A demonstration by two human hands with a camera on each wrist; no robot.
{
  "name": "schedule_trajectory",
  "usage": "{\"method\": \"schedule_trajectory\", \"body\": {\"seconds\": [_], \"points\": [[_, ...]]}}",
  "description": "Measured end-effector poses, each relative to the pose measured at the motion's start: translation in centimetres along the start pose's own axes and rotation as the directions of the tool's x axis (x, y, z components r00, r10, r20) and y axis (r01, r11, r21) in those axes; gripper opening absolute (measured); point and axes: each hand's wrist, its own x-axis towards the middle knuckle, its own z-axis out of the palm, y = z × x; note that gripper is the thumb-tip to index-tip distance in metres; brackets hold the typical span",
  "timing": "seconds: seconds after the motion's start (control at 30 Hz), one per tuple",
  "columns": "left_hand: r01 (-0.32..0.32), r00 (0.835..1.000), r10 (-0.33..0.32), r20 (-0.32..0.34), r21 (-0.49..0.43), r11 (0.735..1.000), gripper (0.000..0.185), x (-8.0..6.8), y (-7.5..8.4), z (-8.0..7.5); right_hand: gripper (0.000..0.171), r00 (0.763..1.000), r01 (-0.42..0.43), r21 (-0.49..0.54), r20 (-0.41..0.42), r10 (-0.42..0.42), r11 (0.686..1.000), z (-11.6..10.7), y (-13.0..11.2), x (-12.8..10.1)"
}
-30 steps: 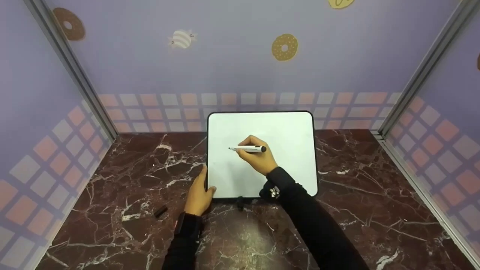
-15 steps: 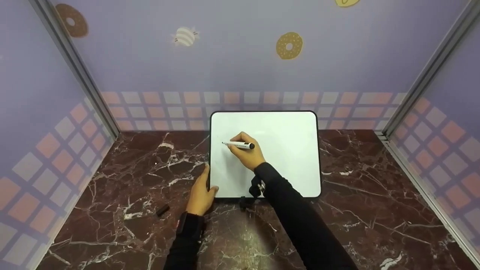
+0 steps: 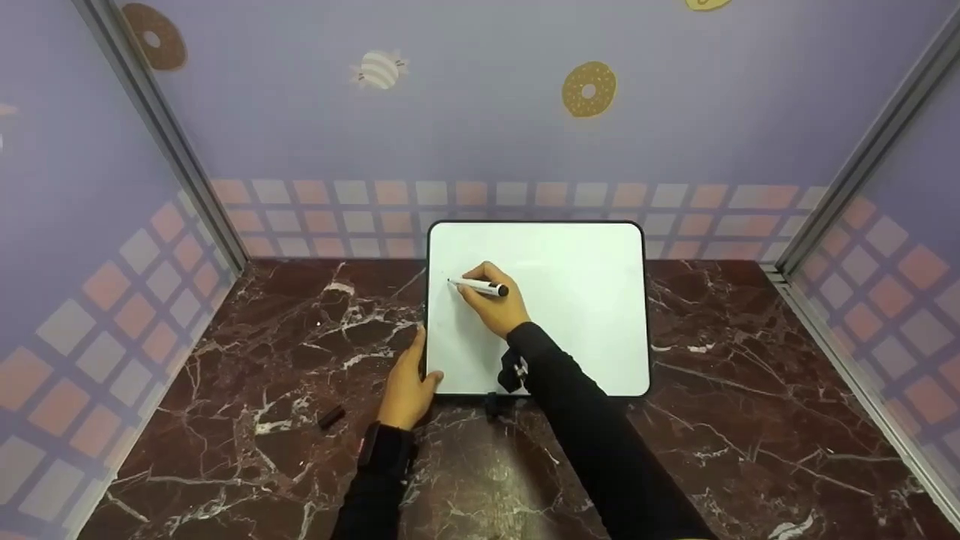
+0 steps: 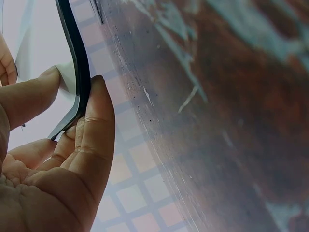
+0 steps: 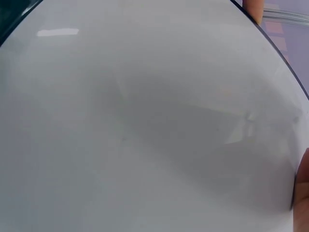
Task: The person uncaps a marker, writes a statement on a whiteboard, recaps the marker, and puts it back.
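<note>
A whiteboard with a thin black frame stands propped, leaning back, before the rear wall. My left hand grips its lower left edge; in the left wrist view the thumb lies on the white face and the fingers reach round the black rim. A white marker with a black rear end is pinched in my right hand, its bare tip pointing left, right at the board's face near the left edge. White board surface fills most of the right wrist view.
A small black cylinder, like a marker cap, lies on the dark red marbled table, left of my left hand. A small black item sits at the board's bottom edge. Patterned walls enclose the back and both sides.
My right hand has moved the marker left and slightly up across the board. The left hand keeps its grip on the edge. The head view has shifted a little.
</note>
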Motion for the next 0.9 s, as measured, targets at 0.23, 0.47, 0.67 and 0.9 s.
{"method": "schedule_trajectory", "body": {"seconds": [0.23, 0.47, 0.67, 0.9], "points": [[-0.007, 1.000, 0.007, -0.008, 0.017, 1.000, 0.075, 0.1, -0.1, 0.2, 0.014, 1.000, 0.006, -0.018, -0.014, -0.006, 1.000, 0.2, 0.1, 0.3], [-0.018, 1.000, 0.018, -0.012, 0.016, 1.000, 0.074, 0.1, -0.3, 0.1, 0.014, 1.000, 0.014, -0.053, -0.007, -0.014, 0.998, 0.6, 0.1, 0.3], [-0.003, 1.000, 0.003, 0.004, 0.017, 1.000, 0.074, 0.1, -0.2, 0.0, 0.013, 1.000, 0.018, -0.065, 0.003, -0.018, 0.998, 0.5, 0.0, 0.0], [0.021, 1.000, -0.021, 0.006, -0.006, 1.000, 0.076, 0.1, -0.1, 0.0, 0.011, 0.999, 0.030, -0.059, 0.027, -0.029, 0.998, 0.6, 0.3, -0.6]]}}
